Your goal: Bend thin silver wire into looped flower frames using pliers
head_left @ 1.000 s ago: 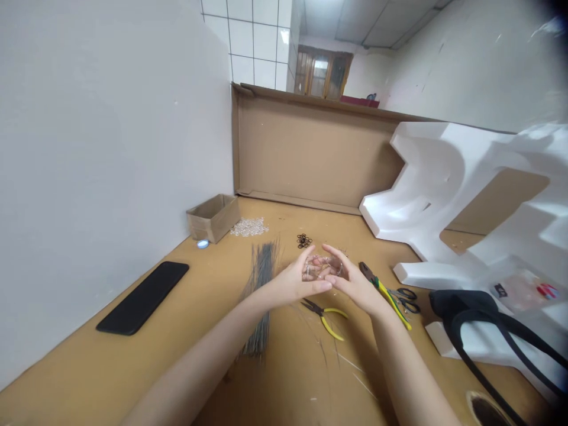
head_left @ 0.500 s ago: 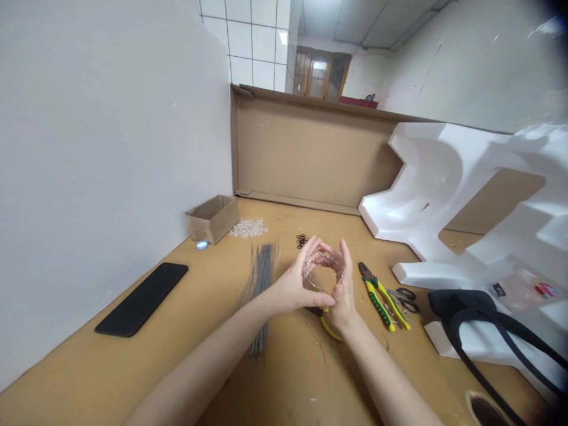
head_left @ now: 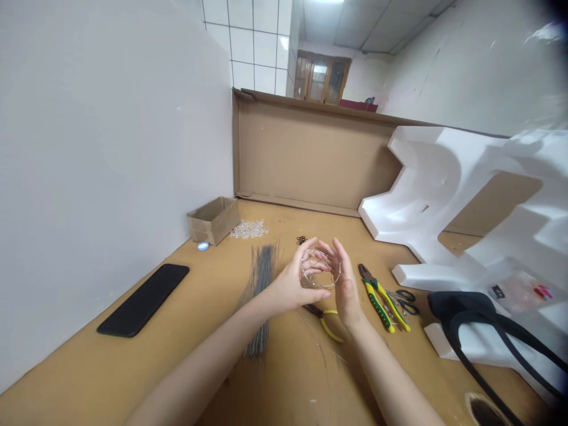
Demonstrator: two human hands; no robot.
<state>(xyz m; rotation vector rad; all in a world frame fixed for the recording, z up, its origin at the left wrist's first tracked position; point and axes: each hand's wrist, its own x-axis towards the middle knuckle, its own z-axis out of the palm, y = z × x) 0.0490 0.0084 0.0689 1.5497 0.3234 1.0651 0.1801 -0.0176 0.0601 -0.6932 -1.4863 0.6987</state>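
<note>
A thin wire ring with small clear beads is held up between my two hands, above the table. My left hand curls around its left side, thumb stretched along the bottom and fingers behind. Against the right side of the ring rests my right hand, its fingers bent over the far edge. Below the hands lie pliers with yellow handles, partly hidden by them. Left of my left hand is a bundle of grey wires. Behind the hands sits a small pile of black rings.
Green-and-yellow pliers and black scissors lie to the right. White foam packing and a black strap stand beyond. At left are a cardboard box, clear beads, a blue-white cap and a black flat object.
My right thumb has drawn back from the left thumb, and the hands have parted slightly at the bottom. More of the wire ring and of the yellow-handled pliers shows.
</note>
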